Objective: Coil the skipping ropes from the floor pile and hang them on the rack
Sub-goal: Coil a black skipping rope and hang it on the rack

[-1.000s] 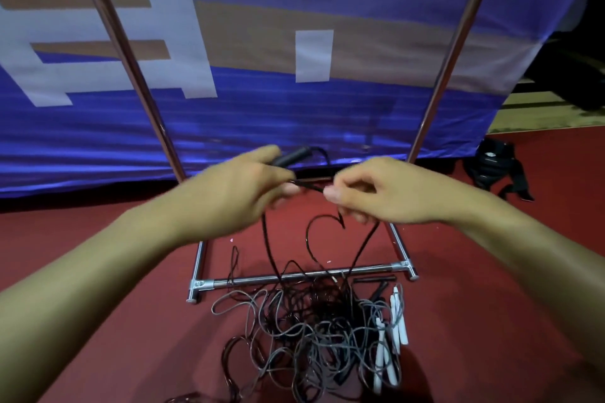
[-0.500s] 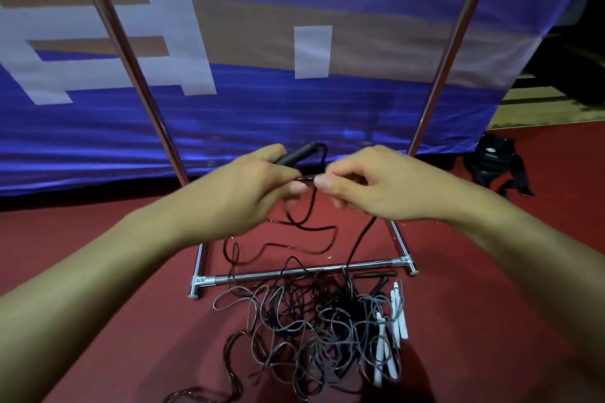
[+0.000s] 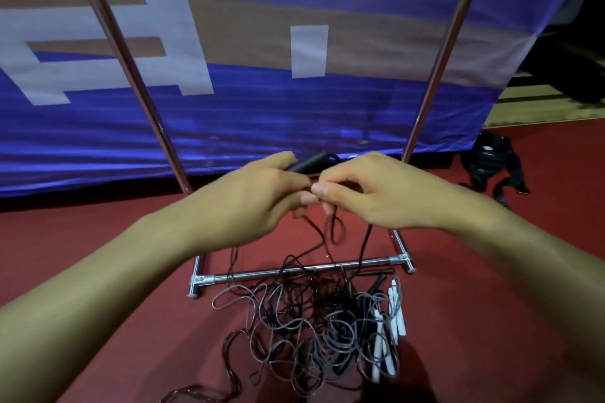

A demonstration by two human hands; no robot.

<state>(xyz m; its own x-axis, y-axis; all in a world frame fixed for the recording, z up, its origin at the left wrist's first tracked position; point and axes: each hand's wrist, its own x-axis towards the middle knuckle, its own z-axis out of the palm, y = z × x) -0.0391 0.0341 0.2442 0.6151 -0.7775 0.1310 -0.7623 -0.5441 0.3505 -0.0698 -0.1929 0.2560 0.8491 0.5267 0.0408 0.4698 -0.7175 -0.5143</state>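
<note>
I see left hand (image 3: 248, 203) gripping black handle (image 3: 307, 164), right hand (image 3: 370, 196) pinching cord (image 3: 363, 245); risk: pulling tightens floor pile (image 3: 314, 330) tangle.

I see a dark red floor (image 3: 98, 239) running across the whole lower view. Behind it hangs a blue banner (image 3: 262, 114) with white blocks and a tan band, wrinkled along its lower edge. At right lies a black strap bundle (image 3: 491, 163) on the floor. Beyond the banner's right edge, wooden flooring (image 3: 540, 108) shows under dark shadow.
</note>
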